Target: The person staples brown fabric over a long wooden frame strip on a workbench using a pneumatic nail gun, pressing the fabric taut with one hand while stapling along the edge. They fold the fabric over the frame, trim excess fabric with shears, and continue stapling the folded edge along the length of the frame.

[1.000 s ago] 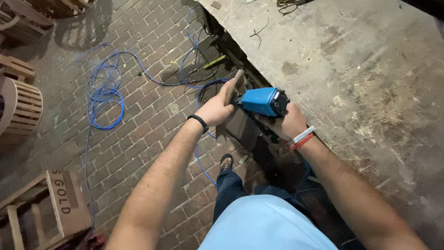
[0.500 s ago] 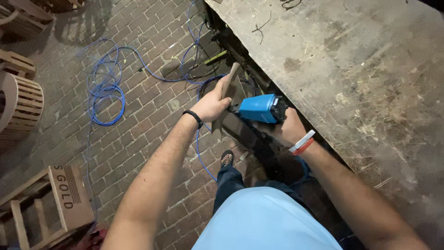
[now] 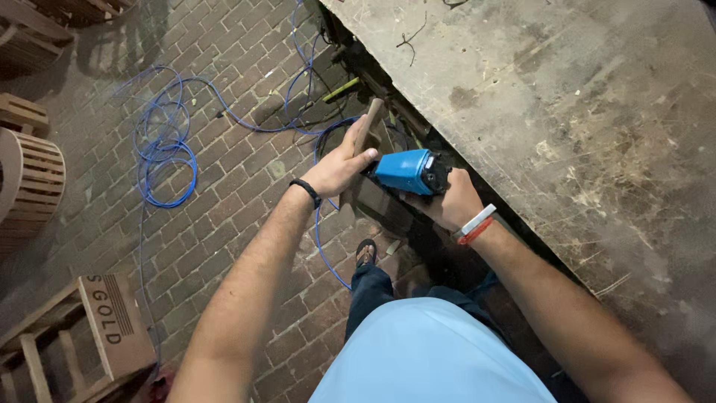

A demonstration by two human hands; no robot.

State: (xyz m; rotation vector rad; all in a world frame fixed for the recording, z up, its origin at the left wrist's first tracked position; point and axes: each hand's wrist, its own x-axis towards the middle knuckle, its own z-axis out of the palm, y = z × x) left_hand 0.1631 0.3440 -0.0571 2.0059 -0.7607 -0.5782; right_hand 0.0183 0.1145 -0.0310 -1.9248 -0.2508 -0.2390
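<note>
Blue is the colour that stands out: a blue power tool (image 3: pixel 409 172), most likely an air-driven nailer or stapler, is gripped in the right hand (image 3: pixel 450 203), whose fingers are clenched around its dark rear grip just below the edge of the worn workbench (image 3: pixel 567 112) on the right. The tool's nose points left at a narrow wooden slat (image 3: pixel 365 134), which stands nearly upright, its top end tilted toward the far side. The left hand (image 3: pixel 341 166) grasps that slat from the left, thumb and fingers wrapped loosely about its lower half, the fingertips close to the tool's front end. Beneath the slat a darker wooden piece (image 3: pixel 377 203) shows, though whether the two are already joined cannot be told from this view. As a judgement, the work looks to be at the fastening stage: the slat is positioned and steadied, the tool is brought up against it, and no fastener can be seen. A blue hose (image 3: pixel 165 149) lies in loose coils on the brick floor (image 3: pixel 224 209) at the far left and runs toward the tool. At the left edge sits a round slatted wooden item (image 3: pixel 30 186), and a slatted wooden frame (image 3: pixel 37 351) rests near the lower left. A sandalled foot (image 3: pixel 365 252) stands on the bricks below the hands.
</note>
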